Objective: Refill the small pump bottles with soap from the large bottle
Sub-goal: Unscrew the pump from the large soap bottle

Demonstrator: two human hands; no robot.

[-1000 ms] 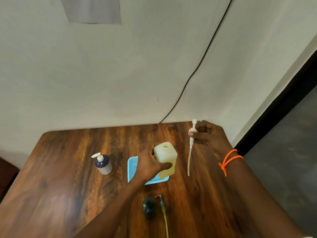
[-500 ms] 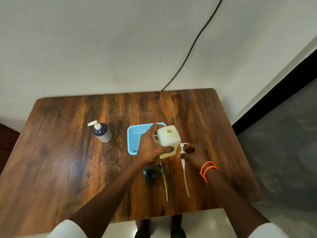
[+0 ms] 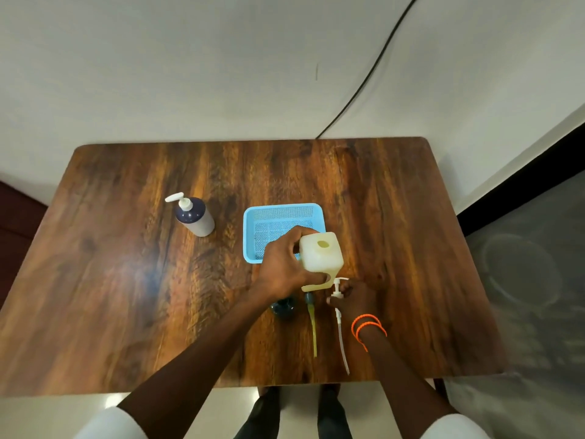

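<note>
My left hand (image 3: 286, 267) grips the large pale-yellow soap bottle (image 3: 321, 258), whose round mouth on top is open. My right hand (image 3: 357, 299) pinches the large bottle's white pump (image 3: 337, 288) by its head; its long tube (image 3: 343, 346) lies on the table toward me. A small dark pump bottle (image 3: 283, 307) stands uncapped just below my left hand, partly hidden by my wrist. Its pump with a yellowish tube (image 3: 312, 327) lies beside it. Another small dark bottle (image 3: 194, 217) with a white pump on stands at the left.
A light blue perforated basket (image 3: 281, 213) sits behind the large bottle on the wooden table (image 3: 126, 280). A black cable (image 3: 364, 83) runs down the wall behind. The table's near edge is close to the pump tube's tip.
My right hand has brought the white pump down from beside the large bottle and laid its tube on the table. The view tilted down. My left hand kept hold of the large bottle.
</note>
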